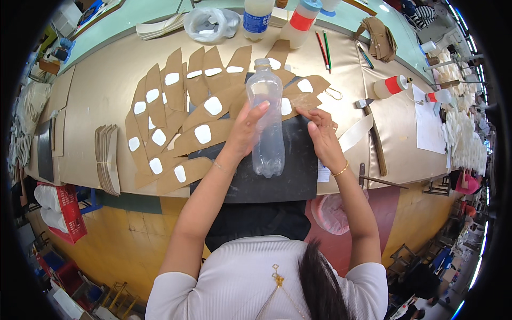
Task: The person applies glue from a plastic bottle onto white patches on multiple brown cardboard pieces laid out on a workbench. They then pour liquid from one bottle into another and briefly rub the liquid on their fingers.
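My left hand (pixel 245 130) is wrapped round the side of a see-through plastic bottle (pixel 268 146), its neck pointing away from me. The bottle lies in view over a black mat (pixel 242 178); whether it touches the mat I cannot tell. To its right, my right hand (pixel 324 136) has its thumb and fingers apart, with nothing seen in it. Its fingertips are near the edge of a brown cut piece (pixel 306 101). Several such brown pieces (pixel 221 130) with white patches overlap in a fan left of and beyond the bottle.
A hammer (pixel 373 138) lies on the right, beside a white strip (pixel 356 133). Beyond are pencils (pixel 326 50), a red-labelled bottle (pixel 391 86), a blue-labelled bottle (pixel 257 20) and a plastic bag (pixel 212 24). A banded stack of pieces (pixel 108 160) stands at the left.
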`<action>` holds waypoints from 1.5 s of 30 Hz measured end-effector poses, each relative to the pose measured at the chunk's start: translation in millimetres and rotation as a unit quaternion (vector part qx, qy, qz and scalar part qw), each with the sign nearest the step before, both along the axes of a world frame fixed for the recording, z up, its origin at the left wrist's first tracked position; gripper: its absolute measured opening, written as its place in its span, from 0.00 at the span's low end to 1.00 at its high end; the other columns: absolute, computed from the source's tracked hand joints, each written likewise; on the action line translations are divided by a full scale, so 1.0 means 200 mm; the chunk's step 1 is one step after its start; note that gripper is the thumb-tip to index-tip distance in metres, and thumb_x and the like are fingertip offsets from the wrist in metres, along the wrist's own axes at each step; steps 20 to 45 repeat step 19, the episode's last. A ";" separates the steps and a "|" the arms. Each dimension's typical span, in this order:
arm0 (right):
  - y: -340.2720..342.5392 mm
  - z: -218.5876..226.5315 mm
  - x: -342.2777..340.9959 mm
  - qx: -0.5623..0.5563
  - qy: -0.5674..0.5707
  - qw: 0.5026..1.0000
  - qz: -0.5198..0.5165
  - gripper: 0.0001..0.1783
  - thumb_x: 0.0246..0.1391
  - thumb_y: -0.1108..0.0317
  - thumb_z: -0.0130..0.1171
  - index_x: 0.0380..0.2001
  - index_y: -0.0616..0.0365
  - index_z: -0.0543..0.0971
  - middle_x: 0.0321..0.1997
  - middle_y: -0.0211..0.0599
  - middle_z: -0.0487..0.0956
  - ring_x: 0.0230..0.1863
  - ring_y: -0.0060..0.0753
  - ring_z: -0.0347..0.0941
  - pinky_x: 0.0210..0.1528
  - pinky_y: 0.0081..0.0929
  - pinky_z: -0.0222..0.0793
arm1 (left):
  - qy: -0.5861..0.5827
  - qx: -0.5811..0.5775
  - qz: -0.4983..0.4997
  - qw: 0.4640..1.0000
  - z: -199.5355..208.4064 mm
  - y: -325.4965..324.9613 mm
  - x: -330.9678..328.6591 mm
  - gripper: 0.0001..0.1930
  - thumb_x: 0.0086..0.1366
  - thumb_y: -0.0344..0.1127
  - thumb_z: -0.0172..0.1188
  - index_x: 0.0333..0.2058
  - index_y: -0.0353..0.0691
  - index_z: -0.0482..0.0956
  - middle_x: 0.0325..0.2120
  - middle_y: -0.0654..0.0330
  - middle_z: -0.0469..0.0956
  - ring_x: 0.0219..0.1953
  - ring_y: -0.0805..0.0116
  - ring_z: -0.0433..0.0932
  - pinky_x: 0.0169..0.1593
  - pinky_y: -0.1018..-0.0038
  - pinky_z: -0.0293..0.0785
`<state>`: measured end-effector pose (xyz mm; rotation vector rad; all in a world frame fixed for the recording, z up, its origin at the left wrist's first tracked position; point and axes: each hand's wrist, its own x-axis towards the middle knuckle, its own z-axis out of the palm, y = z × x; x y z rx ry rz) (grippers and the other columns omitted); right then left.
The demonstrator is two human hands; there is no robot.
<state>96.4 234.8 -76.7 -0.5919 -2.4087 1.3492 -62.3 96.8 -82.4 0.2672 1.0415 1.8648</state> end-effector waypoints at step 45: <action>0.01 -0.06 0.04 0.129 -0.055 0.989 0.055 0.22 0.61 0.54 0.47 0.54 0.46 0.59 0.61 0.26 0.69 0.72 0.36 0.38 0.64 0.44 0.27 | -0.008 0.010 0.003 1.000 -0.04 0.01 -0.01 0.33 0.56 0.57 0.55 0.50 0.34 0.67 0.44 0.58 0.71 0.46 0.71 0.68 0.50 0.74 0.64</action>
